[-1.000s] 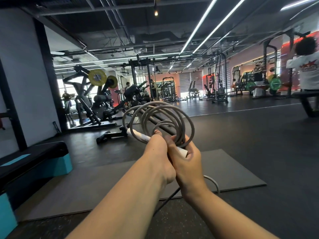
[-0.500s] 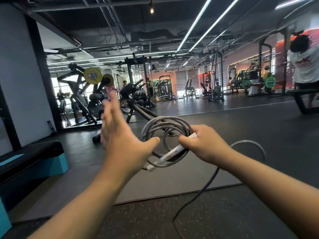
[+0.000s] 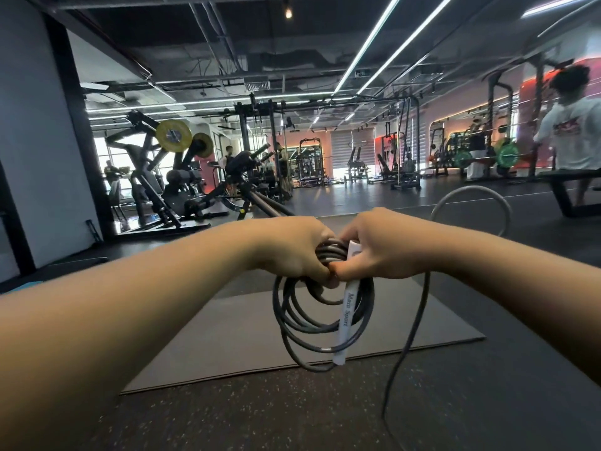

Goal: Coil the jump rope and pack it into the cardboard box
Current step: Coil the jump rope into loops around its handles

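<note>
The grey jump rope (image 3: 312, 333) hangs as a bundle of several loops in front of me, with its white handle (image 3: 345, 320) pointing down across the coil. My left hand (image 3: 292, 245) is closed around the top of the loops. My right hand (image 3: 380, 245) grips the top of the handle and the rope beside it, thumbs almost touching. A loose length of rope (image 3: 471, 203) arcs up to the right of my right hand, then drops down past my forearm toward the floor. No cardboard box is in view.
A grey exercise mat (image 3: 227, 336) lies on the dark rubber floor below my hands. Weight machines (image 3: 169, 177) stand at the left and back. A person in a white shirt (image 3: 572, 131) sits on a bench at the far right. A step platform (image 3: 48, 268) lies at the left edge.
My left hand, open and apart half a second ago, has come back and closed on the coil. The coil has swung down below both hands, the handle now pointing downward.
</note>
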